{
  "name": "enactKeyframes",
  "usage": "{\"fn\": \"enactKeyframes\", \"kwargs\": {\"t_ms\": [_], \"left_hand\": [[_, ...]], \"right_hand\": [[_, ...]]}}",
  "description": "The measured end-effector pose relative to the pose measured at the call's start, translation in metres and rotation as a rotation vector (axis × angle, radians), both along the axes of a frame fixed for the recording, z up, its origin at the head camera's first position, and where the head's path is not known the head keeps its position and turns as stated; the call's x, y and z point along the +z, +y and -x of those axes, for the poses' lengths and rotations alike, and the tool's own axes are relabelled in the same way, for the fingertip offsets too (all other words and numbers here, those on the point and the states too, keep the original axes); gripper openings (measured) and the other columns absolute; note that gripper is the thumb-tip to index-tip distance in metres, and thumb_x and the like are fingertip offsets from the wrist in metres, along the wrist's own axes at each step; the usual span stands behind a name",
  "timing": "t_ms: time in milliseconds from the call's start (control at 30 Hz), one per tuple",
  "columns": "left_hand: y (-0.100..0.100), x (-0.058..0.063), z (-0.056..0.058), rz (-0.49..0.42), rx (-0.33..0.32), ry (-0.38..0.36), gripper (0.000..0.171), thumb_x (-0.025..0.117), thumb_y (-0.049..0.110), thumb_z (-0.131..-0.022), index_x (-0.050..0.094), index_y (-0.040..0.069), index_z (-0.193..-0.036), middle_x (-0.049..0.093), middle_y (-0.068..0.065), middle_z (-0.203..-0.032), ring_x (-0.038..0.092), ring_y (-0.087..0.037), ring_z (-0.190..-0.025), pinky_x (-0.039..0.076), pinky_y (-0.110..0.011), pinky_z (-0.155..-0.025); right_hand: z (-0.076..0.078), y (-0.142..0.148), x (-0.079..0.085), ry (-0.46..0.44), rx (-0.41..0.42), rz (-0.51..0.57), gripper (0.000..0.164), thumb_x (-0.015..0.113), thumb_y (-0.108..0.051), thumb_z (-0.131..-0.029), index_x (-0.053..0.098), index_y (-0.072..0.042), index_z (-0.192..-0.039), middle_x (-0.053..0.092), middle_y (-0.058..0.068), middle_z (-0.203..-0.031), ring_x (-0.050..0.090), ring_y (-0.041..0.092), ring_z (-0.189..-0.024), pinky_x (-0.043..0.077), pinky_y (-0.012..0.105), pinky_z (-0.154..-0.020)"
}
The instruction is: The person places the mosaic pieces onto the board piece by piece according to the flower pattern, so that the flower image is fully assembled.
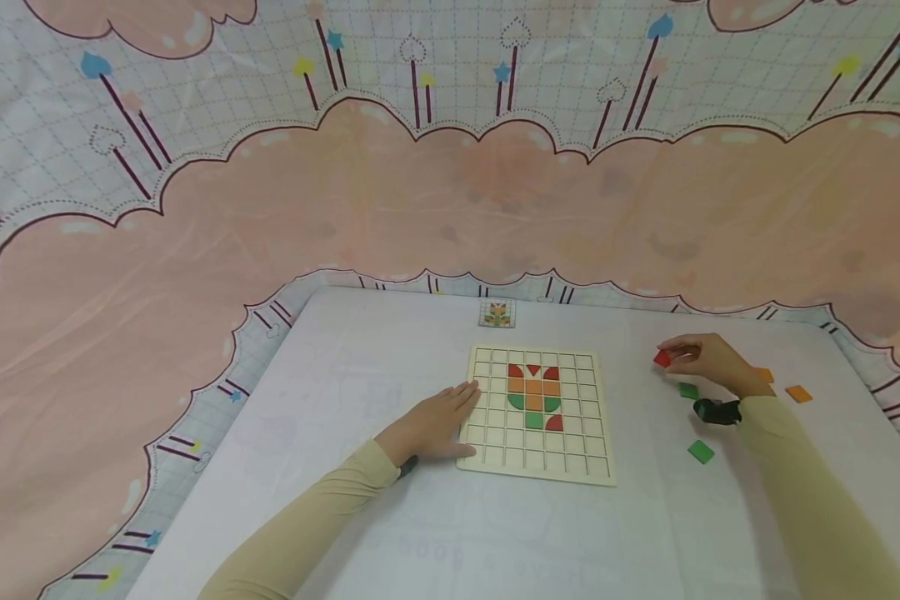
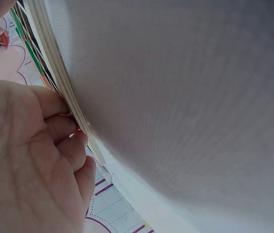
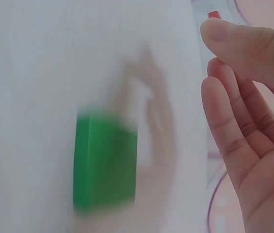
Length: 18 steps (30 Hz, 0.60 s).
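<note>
The right hand [image 1: 708,362] is pinching a red tile [image 1: 662,358] in its grip above the desk [image 1: 292,400], right of the grid board [image 1: 577,450]. The left hand [image 1: 431,423], thumb and fingers apart, is steadying the board's edge. Fetching seems underway; placing would be calling for squaring tile to cell.

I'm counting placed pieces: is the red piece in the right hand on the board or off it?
Off: the right hand pinches the red piece well to the right of the board.
</note>
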<state>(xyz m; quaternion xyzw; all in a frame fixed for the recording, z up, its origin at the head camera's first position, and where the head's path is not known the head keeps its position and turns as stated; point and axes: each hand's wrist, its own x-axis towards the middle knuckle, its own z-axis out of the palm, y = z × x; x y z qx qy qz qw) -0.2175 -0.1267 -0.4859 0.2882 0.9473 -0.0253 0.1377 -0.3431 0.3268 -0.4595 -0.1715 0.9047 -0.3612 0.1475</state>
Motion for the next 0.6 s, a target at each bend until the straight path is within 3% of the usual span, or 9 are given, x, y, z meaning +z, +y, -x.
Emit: {"fn": "enactKeyframes", "kwargs": {"t_ms": [300, 600], "left_hand": [[0.001, 0.0, 0.001, -0.004, 0.002, -0.008, 0.09, 0.048, 0.059, -0.089, 0.011, 0.005, -0.151, 0.008, -0.009, -0.16, 0.01, -0.021, -0.148, 0.017, -0.034, -0.121], [0.0, 0.001, 0.001, -0.008, -0.009, 0.003, 0.09, 0.047, 0.06, -0.089, 0.012, 0.004, -0.151, 0.009, -0.01, -0.159, 0.011, -0.022, -0.147, 0.019, -0.035, -0.12]], "right_hand": [[-0.002, -0.051, 0.004, 0.1, 0.101, 0.045, 0.041, 0.074, -0.008, -0.078, 0.063, 0.006, -0.115, 0.062, 0.024, -0.113, 0.061, 0.008, -0.088, 0.049, 0.009, -0.075], [-0.012, -0.105, 0.002, 0.083, 0.202, 0.075, 0.037, 0.076, -0.011, -0.077, 0.067, 0.0, -0.111, 0.066, 0.014, -0.108, 0.06, 0.02, -0.094, 0.052, 0.022, -0.081]]}}
